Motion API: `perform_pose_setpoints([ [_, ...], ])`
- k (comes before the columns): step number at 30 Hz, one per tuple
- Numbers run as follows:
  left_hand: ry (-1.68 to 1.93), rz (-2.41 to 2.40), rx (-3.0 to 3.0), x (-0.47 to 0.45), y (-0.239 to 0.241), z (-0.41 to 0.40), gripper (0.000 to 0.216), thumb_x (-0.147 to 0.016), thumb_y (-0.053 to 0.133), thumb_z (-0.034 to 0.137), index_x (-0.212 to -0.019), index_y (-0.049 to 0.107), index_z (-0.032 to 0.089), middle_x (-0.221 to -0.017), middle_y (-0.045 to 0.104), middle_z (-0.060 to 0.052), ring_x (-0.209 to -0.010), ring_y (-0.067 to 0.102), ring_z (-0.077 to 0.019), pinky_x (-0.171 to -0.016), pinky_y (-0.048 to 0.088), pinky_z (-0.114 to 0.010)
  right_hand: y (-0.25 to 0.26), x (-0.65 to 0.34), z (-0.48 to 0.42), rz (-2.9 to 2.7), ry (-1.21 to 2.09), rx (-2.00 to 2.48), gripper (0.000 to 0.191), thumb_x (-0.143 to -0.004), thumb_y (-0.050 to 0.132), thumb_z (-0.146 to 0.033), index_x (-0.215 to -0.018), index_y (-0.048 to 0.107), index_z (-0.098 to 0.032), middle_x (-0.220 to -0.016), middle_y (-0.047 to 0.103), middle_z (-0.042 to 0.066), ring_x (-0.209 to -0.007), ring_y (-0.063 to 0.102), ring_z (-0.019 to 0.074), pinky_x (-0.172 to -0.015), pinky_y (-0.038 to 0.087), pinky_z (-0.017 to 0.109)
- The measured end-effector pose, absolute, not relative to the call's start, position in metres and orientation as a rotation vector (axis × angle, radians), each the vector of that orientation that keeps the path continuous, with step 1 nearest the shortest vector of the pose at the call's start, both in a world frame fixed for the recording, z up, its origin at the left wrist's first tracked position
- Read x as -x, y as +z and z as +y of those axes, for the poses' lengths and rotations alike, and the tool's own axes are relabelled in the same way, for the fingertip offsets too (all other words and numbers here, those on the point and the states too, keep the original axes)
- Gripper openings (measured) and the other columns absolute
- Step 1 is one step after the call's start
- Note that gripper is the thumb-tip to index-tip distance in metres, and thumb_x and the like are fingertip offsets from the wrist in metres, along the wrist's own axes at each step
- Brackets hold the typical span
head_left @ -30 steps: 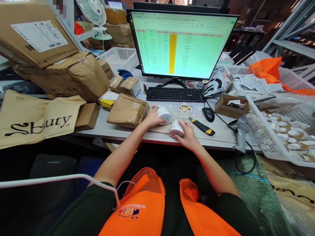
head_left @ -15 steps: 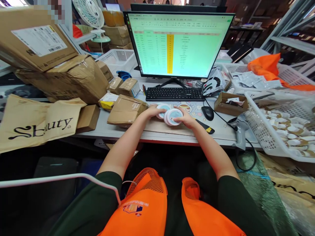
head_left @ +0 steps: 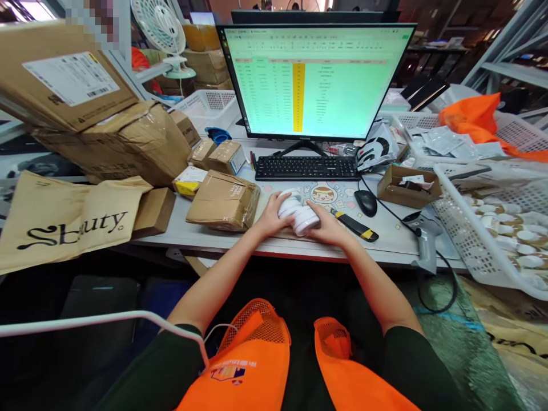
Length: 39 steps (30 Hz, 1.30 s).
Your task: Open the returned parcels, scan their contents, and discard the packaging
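Note:
Two stacks of white round jars are held side by side above the front of the desk. My left hand [head_left: 273, 218] is closed around the left jars [head_left: 290, 204], thumb across their near side. My right hand [head_left: 327, 226] grips the right jars [head_left: 305, 219] from their right side. The jars touch each other and tilt, with their sides facing me; the exact number is hard to make out. Just right of my right hand lies a black and yellow utility knife [head_left: 356, 226]. A taped cardboard box [head_left: 222, 200] sits left of my left hand.
Behind my hands stand a keyboard [head_left: 306, 168] and a monitor [head_left: 314, 83] showing a spreadsheet. To the right are a mouse [head_left: 366, 203], a small open box [head_left: 409, 187], a barcode scanner [head_left: 426, 240] and a white basket [head_left: 475, 245] of small packed items. Stacked cartons [head_left: 141, 137] fill the left.
The jars have been tipped so that their sides, rather than their pale blue tops, face me. Both hands have turned with them and come slightly lower. The camera view has shifted a little.

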<state>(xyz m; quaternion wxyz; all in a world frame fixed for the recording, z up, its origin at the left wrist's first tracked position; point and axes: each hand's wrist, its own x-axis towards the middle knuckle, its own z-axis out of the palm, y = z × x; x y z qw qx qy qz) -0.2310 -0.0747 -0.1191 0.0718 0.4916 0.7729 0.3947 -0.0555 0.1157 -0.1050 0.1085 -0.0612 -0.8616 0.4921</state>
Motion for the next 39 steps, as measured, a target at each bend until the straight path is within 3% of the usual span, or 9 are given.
perform_pose_setpoints([
  [3,1.194,2.237,-1.537,0.22,-0.126,-0.083,0.134,-0.06,0.1,0.067,-0.167,0.036,0.018,-0.169,0.028,-0.023,-0.163,0.031,-0.0408,-0.138,0.025,-0.053,-0.104,0.049,0.104,-2.481,1.538,0.122,0.117,-0.068,0.095,-0.046,-0.17,0.042,-0.021,-0.169,0.047,0.017,-0.155,0.046,0.0408,-0.131,0.036,0.056],
  [5,1.172,2.216,-1.557,0.215,-0.125,-0.085,0.144,-0.053,0.104,0.066,-0.168,0.03,0.02,-0.172,0.023,-0.024,-0.166,0.025,-0.0426,-0.138,0.024,-0.055,-0.102,0.046,0.1,-2.446,1.601,0.102,0.119,-0.069,0.095,-0.048,-0.171,0.039,-0.022,-0.17,0.047,0.016,-0.155,0.047,0.0404,-0.13,0.037,0.055],
  [12,1.235,2.225,-1.526,0.215,-0.121,-0.098,0.112,-0.069,0.098,0.055,-0.16,0.041,0.022,-0.177,0.021,-0.024,-0.167,0.027,-0.039,-0.137,0.027,-0.055,-0.1,0.049,0.1,-2.495,1.658,0.163,0.118,-0.07,0.096,-0.053,-0.171,0.04,-0.025,-0.166,0.052,0.014,-0.153,0.051,0.0406,-0.128,0.04,0.055],
  [15,1.219,2.167,-1.521,0.223,-0.119,-0.1,0.117,-0.064,0.1,0.063,-0.159,0.046,0.02,-0.179,0.02,-0.024,-0.168,0.024,-0.0409,-0.138,0.026,-0.054,-0.102,0.057,0.104,-2.554,1.65,0.14,0.125,-0.067,0.099,-0.051,-0.173,0.037,-0.025,-0.168,0.05,0.015,-0.154,0.049,0.041,-0.13,0.037,0.057],
  [20,1.471,2.086,-1.415,0.234,-0.126,-0.087,0.116,-0.056,0.099,0.069,-0.151,0.056,0.018,-0.166,0.046,-0.023,-0.158,0.042,-0.0441,-0.135,0.031,-0.057,-0.108,0.074,0.114,-2.659,1.554,0.159,0.147,-0.049,0.106,-0.044,-0.175,0.032,-0.028,-0.183,0.016,0.014,-0.169,0.015,0.0415,-0.137,0.019,0.059],
  [24,1.848,2.144,-1.064,0.225,-0.14,-0.074,0.088,-0.073,0.086,0.066,-0.141,0.06,0.017,-0.148,0.062,-0.019,-0.143,0.057,-0.0399,-0.128,0.04,-0.056,-0.115,0.086,0.104,-2.615,1.639,0.066,0.148,-0.052,0.105,-0.046,-0.176,0.026,-0.029,-0.183,0.018,0.014,-0.167,0.026,0.0396,-0.135,0.024,0.06],
  [29,2.172,2.009,-0.485,0.211,-0.131,-0.062,0.062,-0.084,0.077,0.05,-0.135,0.06,0.017,-0.144,0.065,-0.017,-0.141,0.058,-0.0353,-0.127,0.041,-0.051,-0.123,0.096,0.082,-2.479,1.586,0.049,0.143,-0.051,0.107,-0.048,-0.173,0.035,-0.024,-0.182,0.019,0.017,-0.17,0.017,0.0384,-0.138,0.015,0.06],
  [33,2.256,1.828,-0.357,0.189,-0.106,-0.078,0.07,-0.079,0.081,0.056,-0.133,0.061,0.017,-0.141,0.066,-0.016,-0.135,0.061,-0.0343,-0.12,0.046,-0.046,-0.117,0.072,0.061,-2.44,1.452,-0.008,0.138,-0.059,0.106,-0.051,-0.174,0.033,-0.028,-0.182,0.021,0.017,-0.169,0.019,0.0386,-0.136,0.021,0.063],
  [39,2.34,1.574,-0.198,0.105,-0.089,-0.16,0.076,-0.075,0.086,0.075,-0.124,0.068,0.019,-0.116,0.074,-0.009,-0.108,0.069,-0.0266,-0.097,0.056,-0.035,-0.12,-0.016,-0.023,-2.257,1.157,-0.312,0.139,-0.068,0.106,-0.042,-0.176,0.018,-0.04,-0.185,0.007,0.011,-0.169,0.015,0.0391,-0.13,0.039,0.063],
])
